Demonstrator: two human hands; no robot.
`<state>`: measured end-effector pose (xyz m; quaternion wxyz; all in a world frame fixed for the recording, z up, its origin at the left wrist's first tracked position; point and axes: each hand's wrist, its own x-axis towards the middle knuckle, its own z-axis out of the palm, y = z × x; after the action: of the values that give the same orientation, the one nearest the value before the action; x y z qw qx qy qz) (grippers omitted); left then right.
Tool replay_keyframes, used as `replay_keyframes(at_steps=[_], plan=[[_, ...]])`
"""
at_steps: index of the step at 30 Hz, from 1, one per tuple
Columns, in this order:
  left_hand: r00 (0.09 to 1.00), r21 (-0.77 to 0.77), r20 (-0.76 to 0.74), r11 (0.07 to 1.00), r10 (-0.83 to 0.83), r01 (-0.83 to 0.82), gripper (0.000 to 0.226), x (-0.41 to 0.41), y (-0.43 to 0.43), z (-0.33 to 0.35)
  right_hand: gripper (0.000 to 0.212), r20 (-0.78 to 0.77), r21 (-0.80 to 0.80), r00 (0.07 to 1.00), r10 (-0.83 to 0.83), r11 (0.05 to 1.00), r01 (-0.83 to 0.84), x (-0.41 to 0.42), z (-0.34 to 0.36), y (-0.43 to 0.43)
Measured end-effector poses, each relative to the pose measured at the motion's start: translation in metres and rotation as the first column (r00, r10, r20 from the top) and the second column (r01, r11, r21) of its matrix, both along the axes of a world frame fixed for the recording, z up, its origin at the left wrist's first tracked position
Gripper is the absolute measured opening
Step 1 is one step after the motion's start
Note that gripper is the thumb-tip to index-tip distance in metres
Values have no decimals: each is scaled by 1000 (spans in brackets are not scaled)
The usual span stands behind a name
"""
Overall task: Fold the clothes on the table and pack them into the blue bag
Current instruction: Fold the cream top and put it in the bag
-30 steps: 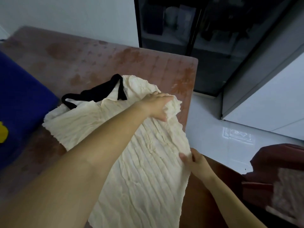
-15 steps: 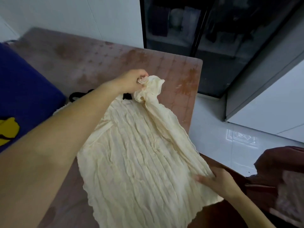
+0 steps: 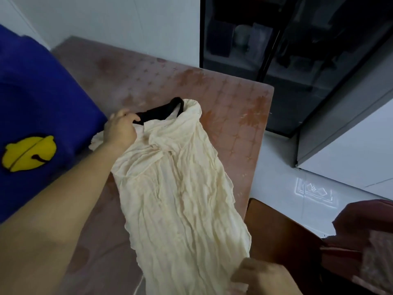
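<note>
A cream crinkled garment [image 3: 182, 201] with a black collar [image 3: 161, 111] lies lengthwise on the brown table [image 3: 234, 103], its right side folded over toward the middle. My left hand [image 3: 121, 128] grips the garment's top left part beside the black collar. My right hand [image 3: 261, 277] holds the garment's lower right corner at the near table edge. The blue bag [image 3: 36, 116], with a yellow patch, stands at the left and touches the garment's left sleeve.
A dark glass cabinet [image 3: 287, 50] stands beyond the table's far right corner. White floor tiles [image 3: 297, 192] lie to the right. A reddish chair or cloth [image 3: 361, 241] sits at the lower right.
My left hand carried the right sleeve leftward, let it lie folded, and now grips the top left by the collar. My right hand slid down to the lower corner.
</note>
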<state>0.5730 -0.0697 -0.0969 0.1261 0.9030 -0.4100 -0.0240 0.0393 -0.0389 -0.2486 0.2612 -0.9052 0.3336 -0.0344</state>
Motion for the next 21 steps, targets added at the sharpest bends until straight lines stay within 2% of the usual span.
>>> replay_keyframes(at_steps=[1, 2, 3, 4, 5, 6, 8, 10, 12, 14, 16, 19, 21], plan=[[1000, -49, -8, 999, 9, -9, 41, -3, 6, 0, 62, -89, 57, 996, -20, 998, 25, 21, 55, -8], [1000, -72, -3, 997, -19, 19, 40, -9, 10, 1, 41, -93, 75, 996, -17, 997, 24, 40, 113, -17], [997, -64, 13, 995, -73, 73, 40, -16, 13, 1, 27, -2, 54, 999, 35, 998, -35, 58, 145, -14], [991, -40, 22, 990, -131, 132, 42, -24, 14, 1, 21, 30, 40, 999, 29, 999, -30, 68, 144, -17], [985, -4, 8, 985, -175, 175, 44, -34, 15, 1, 20, 41, 77, 999, 16, 997, -19, 71, 166, -26], [979, 31, -20, 979, -202, 202, 46, -46, 17, 0, 22, -10, 29, 1000, 24, 999, -24, 70, 141, -23], [967, 52, -80, 968, -242, 247, 50, -72, 25, -5, 23, -72, 35, 995, 72, 997, -69, 70, 126, -26], [956, 14, -131, 964, -262, 266, 53, -102, 47, -11, 27, -39, 43, 999, -15, 999, 17, 70, 119, -33], [957, -48, -148, 968, -251, 246, 53, -132, 80, -20, 36, -69, 135, 989, -131, 981, 139, 72, 119, -41], [966, -119, -209, 984, -155, 132, 54, -161, 119, -27, 46, -48, 241, 978, -204, 948, 209, 78, 119, -48], [939, -136, -343, 989, 15, -65, 57, -193, 159, -34, 56, 0, 368, 968, -251, 900, 234, 87, 120, -54], [842, -104, -490, 944, 226, -314, 72, -242, 204, -45, 70, -57, 464, 967, -249, 851, 247, 95, 118, -57], [751, -80, -590, 904, 296, -420, 74, -268, 218, -50, 73, -102, 509, 971, -217, 827, 238, 94, 118, -57]])
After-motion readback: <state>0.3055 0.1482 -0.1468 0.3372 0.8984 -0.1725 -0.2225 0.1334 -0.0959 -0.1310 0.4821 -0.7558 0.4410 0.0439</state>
